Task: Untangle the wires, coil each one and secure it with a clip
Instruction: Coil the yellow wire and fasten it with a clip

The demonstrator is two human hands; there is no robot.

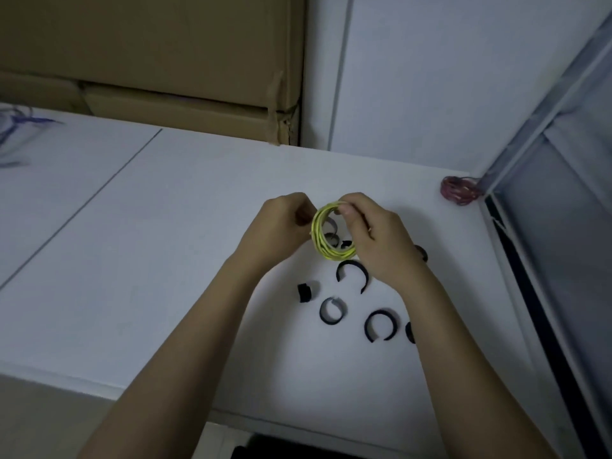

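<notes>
White table (139, 293): the near edge is seen running from lower left toward the bottom centre, with a dark object (281, 448) partly visible below it. On the near right part of the top, black clips (381, 325) are scattered as open C-shaped bands, lying apart from one another; bare surface is seen to their left. Just beyond them, a yellow-green wire coil (326, 235) is held above the table between both hands: the left hand (281, 226) is curled against its left side, and the right hand (374, 236) is wrapped over its top and right side, thumb on the rim. A seam (99, 193) is seen crossing the tabletop at left. At the far right corner, a red wire coil (458, 191) is laid beside a grey metal frame (530, 226). At the far left edge, blue wire (20, 127) is partly seen. Behind the far edge, cardboard boxes (165, 77) are stacked, closed, contents not visible, beside a white wall (463, 77).
</notes>
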